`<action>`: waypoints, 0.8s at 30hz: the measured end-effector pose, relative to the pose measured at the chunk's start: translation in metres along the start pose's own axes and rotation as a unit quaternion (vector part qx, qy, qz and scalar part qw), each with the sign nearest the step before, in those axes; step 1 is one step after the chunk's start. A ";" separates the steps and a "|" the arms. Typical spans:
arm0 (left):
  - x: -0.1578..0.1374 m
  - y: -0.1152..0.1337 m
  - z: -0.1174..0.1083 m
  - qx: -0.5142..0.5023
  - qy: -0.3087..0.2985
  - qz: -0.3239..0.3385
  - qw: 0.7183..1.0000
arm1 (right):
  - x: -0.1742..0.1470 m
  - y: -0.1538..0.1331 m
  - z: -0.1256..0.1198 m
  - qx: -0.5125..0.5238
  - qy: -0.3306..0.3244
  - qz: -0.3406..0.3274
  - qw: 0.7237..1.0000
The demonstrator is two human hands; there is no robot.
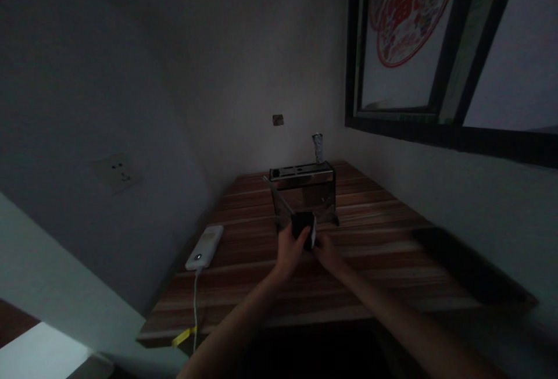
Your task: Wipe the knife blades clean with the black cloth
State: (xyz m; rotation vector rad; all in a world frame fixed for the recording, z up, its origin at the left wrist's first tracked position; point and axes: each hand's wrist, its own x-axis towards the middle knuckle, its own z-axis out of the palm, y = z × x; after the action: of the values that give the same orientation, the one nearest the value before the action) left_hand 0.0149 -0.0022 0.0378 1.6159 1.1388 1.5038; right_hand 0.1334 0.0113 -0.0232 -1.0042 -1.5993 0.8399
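Currently, I see the left hand (289, 249) gripping a black block (300, 223) over the table (244, 254), before a metal-topped box (300, 179); whether the right hand (326, 252), beside the block, grips too, I can't tell.

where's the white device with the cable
In the head view, the white device lies by the left edge of the striped tabletop, left of the left hand, its cable running toward the near edge.
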 end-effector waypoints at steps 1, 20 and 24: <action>-0.003 -0.003 0.002 0.010 -0.014 -0.004 1.000 | 0.000 0.001 0.000 -0.003 0.009 0.003 1.000; -0.011 -0.003 0.000 -0.018 -0.044 0.003 0.999 | 0.000 -0.001 -0.001 0.015 -0.001 0.001 1.000; -0.010 -0.005 -0.001 0.023 -0.045 0.019 0.999 | 0.000 0.000 -0.001 0.001 0.010 0.003 1.000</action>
State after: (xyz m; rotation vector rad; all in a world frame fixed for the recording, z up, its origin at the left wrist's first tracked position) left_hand 0.0131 -0.0095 0.0294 1.7282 1.1063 1.4239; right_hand 0.1343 0.0118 -0.0231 -1.0129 -1.5785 0.8331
